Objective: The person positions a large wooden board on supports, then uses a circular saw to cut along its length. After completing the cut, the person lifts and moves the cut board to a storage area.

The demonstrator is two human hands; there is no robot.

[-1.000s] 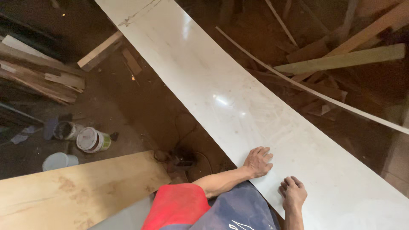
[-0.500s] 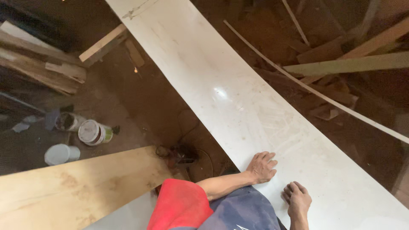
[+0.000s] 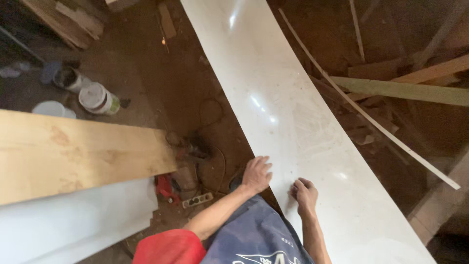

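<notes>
On the dirt floor, as I look down:
Tubs: three round ones at 10 o'clock. One white tub (image 3: 99, 98) lies on its side, lid on; a dark open one (image 3: 66, 77) sits beyond it, contents too dim to tell; a pale lidded one (image 3: 50, 108) peeks out at the plank's edge.
Panel: one long glossy white panel (image 3: 293, 122), running from 12 o'clock down to 5 o'clock.
Left hand: my left hand (image 3: 257, 174) lies open, fingers spread, flat on the panel's left edge at 6 o'clock.
Right hand: my right hand (image 3: 305, 194) rests on the panel just right of the left, fingers curled under, gripping nothing.
Planks: one broad plywood plank (image 3: 78, 156) at 9 o'clock, one white sheet (image 3: 73, 220) under it.
Scrap: a thin strip (image 3: 371, 120) and a beam (image 3: 405, 90) at 2 o'clock, well apart from my hands.
Change: since half a second ago my hands have stayed on the panel, and the plank now fills more of the left.
</notes>
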